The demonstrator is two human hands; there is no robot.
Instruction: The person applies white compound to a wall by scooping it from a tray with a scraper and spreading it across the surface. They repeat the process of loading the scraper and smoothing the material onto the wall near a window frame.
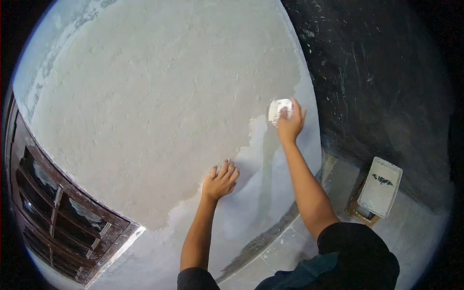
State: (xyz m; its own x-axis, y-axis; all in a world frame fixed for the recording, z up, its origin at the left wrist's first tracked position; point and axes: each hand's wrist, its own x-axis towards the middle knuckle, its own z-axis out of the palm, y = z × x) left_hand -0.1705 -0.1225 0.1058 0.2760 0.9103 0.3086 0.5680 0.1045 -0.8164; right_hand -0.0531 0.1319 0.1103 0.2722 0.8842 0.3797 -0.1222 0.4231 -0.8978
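While your right hand point(293, 126) grips a white flat applicator point(274, 107) against the wall point(246, 205), motion blur and your own fingers obscure part of it, so whether it is a pad or a blade is hard to tell. It sits at the right-hand edge of the grey-beige coat point(159, 111). Your left hand point(221, 182) holds nothing visible; its fingers are parted near the coat's ragged lower border, though you cannot tell whether the palm touches. Beside the black wall point(382, 72), a ridged paint tray point(382, 193) partly covers a brown support point(354, 209); the dark patch inside the tray is unclear. The lens's dark rim cuts off the wooden window point(118, 232).
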